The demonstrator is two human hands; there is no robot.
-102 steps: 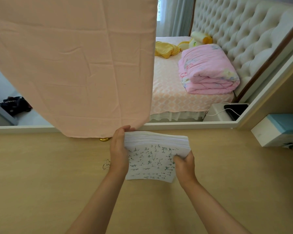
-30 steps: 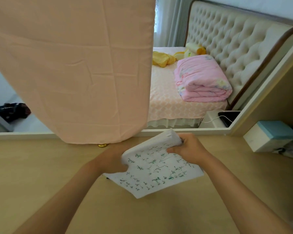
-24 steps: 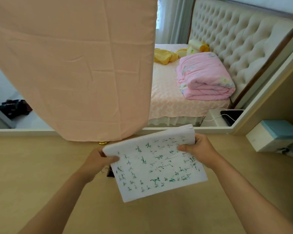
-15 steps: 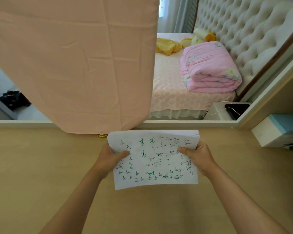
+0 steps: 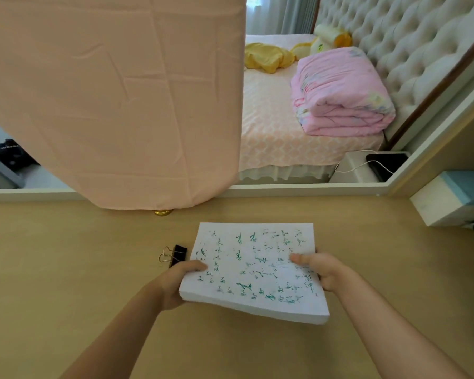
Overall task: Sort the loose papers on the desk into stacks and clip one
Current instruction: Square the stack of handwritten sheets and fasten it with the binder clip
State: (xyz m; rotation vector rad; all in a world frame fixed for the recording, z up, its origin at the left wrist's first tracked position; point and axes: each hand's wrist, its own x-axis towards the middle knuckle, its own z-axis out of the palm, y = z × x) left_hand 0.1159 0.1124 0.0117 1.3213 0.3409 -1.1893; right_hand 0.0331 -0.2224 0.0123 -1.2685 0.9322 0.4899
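Head: 2 hands grip 1 paper stack (1 clip beside).

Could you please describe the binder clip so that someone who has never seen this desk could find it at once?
On the wooden desk, find the stack of white paper with green writing. Just left of its left edge, beyond the left hand that grips it, lies the binder clip. It is small and black with wire handles, unlike the gold knob farther back under the pink cloth.
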